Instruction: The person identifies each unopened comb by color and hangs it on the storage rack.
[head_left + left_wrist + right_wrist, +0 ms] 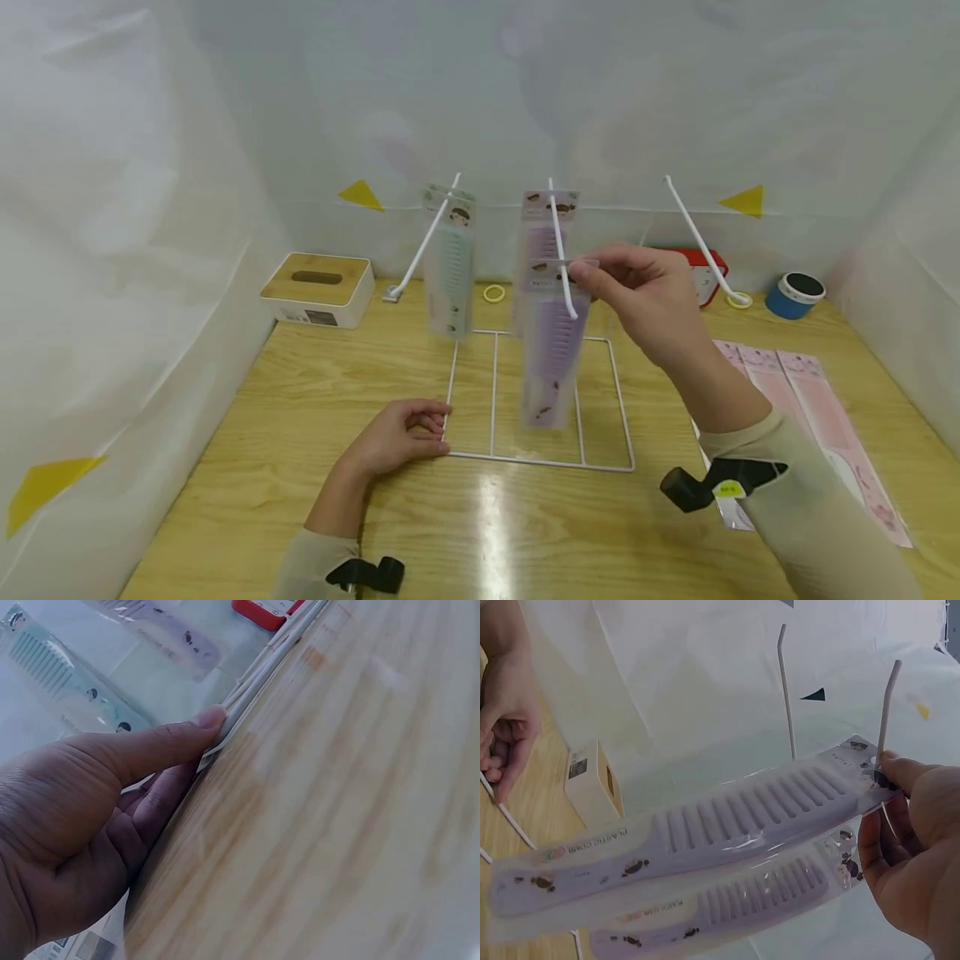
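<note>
My right hand (648,292) pinches the top of a packaged purple comb (553,358) between thumb and fingers. In the right wrist view the middle white hook (889,705) passes through the top of this pack. Farther back on that hook hangs a second purple comb pack (542,221), partly hidden by the first. A packaged green comb (452,267) hangs from the left hook (427,237). On the table, my left hand (397,437) grips the near left corner of the white wire base (540,462); its thumb (176,739) lies on top of the wire.
The right hook (690,221) bears no pack. Behind stand a tissue box (352,302), a yellow ring (494,293), a red-framed clock (705,283) partly behind my hand, and a blue round container (791,302). Pink packs (817,400) lie right, partly under my right forearm.
</note>
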A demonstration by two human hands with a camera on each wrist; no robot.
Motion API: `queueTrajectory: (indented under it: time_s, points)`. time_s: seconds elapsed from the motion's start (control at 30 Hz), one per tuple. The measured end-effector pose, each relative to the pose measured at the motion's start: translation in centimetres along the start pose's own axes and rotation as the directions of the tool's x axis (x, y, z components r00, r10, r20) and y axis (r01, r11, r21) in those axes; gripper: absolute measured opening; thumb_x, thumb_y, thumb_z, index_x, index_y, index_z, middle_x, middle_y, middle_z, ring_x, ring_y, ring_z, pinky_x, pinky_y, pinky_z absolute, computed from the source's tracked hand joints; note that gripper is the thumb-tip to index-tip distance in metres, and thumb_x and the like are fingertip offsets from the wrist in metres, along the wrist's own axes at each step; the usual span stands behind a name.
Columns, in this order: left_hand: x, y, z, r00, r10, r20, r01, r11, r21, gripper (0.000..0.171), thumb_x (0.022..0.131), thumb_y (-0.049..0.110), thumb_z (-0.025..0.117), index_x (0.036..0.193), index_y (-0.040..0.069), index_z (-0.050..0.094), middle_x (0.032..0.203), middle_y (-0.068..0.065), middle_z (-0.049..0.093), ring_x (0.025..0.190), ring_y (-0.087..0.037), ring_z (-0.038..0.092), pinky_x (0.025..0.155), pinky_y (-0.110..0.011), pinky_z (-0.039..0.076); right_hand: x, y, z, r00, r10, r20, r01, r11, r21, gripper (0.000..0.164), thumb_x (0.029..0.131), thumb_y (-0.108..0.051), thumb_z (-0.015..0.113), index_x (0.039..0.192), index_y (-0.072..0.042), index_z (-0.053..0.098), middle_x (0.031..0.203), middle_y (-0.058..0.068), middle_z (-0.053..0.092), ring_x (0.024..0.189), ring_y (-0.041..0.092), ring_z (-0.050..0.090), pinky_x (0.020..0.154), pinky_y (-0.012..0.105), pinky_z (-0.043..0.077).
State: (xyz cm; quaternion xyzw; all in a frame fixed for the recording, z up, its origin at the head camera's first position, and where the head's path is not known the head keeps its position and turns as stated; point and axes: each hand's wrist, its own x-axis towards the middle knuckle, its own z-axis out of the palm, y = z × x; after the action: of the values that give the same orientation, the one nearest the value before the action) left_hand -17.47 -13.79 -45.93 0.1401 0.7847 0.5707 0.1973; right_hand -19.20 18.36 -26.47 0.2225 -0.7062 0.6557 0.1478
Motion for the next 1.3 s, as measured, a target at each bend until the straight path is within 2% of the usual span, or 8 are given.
queueTrajectory:
  time_s: [0.13,0.37,0.67,0.8,0.93,1.07,1.23,1.3]
  points:
    - [-0.1,0.2,-0.3,1.0,0.005,-0.003,-0.005,1.0,0.002,0.054,0.082,0.006,0.082,0.13,-0.004,0.061,0.106,-0.016,0.063,0.095,-0.018,0.061,0.078,-0.02,0.057,1.9,0.8,-0.2,1.0,0.005,0.008,-0.005,1.0,-0.014,0.009,0.089,-0.007,0.075,0.095,0.0,0.078,0.084,-0.001,0.074,0.075,0.01,0.065,0.071,0.021,0.058]
    - [-0.1,0.2,-0.2,1.0,0.014,-0.001,-0.014,1.0,-0.022,0.054,0.081,0.003,0.081,0.13,-0.006,0.06,0.107,-0.018,0.063,0.095,-0.02,0.061,0.078,-0.02,0.058,4.5,1.9,-0.2,0.995,0.095,-0.014,-0.095,0.995,0.002,0.015,0.089,-0.018,0.076,0.099,-0.006,0.079,0.089,-0.004,0.073,0.083,0.011,0.064,0.075,0.021,0.055]
    - [-0.3,0.0,0.0,1.0,0.006,0.005,-0.006,0.999,-0.033,0.054,0.081,0.002,0.081,0.13,-0.006,0.06,0.107,-0.018,0.062,0.095,-0.02,0.061,0.08,-0.021,0.058,5.5,2.4,-0.5,0.978,0.203,-0.053,-0.206,0.977,-0.057,0.015,0.09,-0.025,0.076,0.1,-0.014,0.08,0.093,-0.009,0.073,0.091,0.009,0.064,0.078,0.022,0.054]
    - [-0.3,0.2,-0.1,1.0,0.004,0.005,-0.004,1.0,-0.025,0.054,0.082,0.003,0.081,0.13,-0.006,0.06,0.106,-0.017,0.062,0.095,-0.019,0.061,0.079,-0.021,0.058,5.3,2.5,-0.9,0.975,0.217,-0.04,-0.22,0.969,-0.112,0.025,0.09,-0.03,0.075,0.109,-0.015,0.078,0.099,-0.009,0.072,0.096,0.012,0.06,0.078,0.021,0.051]
    - [-0.3,0.2,-0.1,1.0,0.003,0.0,-0.003,1.0,-0.018,0.054,0.081,0.003,0.081,0.13,-0.006,0.06,0.106,-0.017,0.062,0.095,-0.019,0.061,0.078,-0.02,0.058,4.6,3.1,-1.5,0.974,0.227,-0.022,-0.228,0.968,-0.102,0.03,0.091,-0.027,0.074,0.116,-0.009,0.075,0.1,-0.008,0.071,0.093,0.013,0.058,0.073,0.019,0.051]
    - [-0.3,0.2,-0.1,1.0,0.007,0.001,-0.007,1.0,-0.021,0.054,0.081,0.002,0.081,0.13,-0.007,0.06,0.106,-0.018,0.062,0.094,-0.019,0.061,0.08,-0.021,0.058,3.2,4.2,-2.0,0.964,0.264,-0.004,-0.264,0.962,-0.071,0.035,0.092,-0.023,0.074,0.123,-0.006,0.071,0.102,-0.01,0.07,0.086,0.008,0.062,0.075,0.016,0.055]
    - [-0.3,0.2,-0.1,1.0,0.012,0.007,-0.012,1.0,-0.029,0.053,0.081,0.002,0.081,0.13,-0.007,0.06,0.106,-0.018,0.062,0.095,-0.019,0.061,0.081,-0.022,0.059,0.9,5.9,-2.9,0.968,0.243,0.065,-0.244,0.97,-0.001,0.036,0.095,-0.013,0.069,0.129,-0.001,0.066,0.104,-0.008,0.071,0.081,0.007,0.063,0.078,0.017,0.057]
    - [-0.2,0.1,-0.1,1.0,0.011,0.008,-0.011,0.999,-0.031,0.053,0.081,0.002,0.081,0.13,-0.006,0.06,0.106,-0.018,0.062,0.094,-0.019,0.061,0.08,-0.022,0.059,0.1,6.7,-3.4,0.969,0.232,0.084,-0.23,0.973,-0.031,0.035,0.096,-0.013,0.067,0.13,-0.004,0.066,0.105,-0.01,0.072,0.084,0.006,0.065,0.078,0.017,0.057]
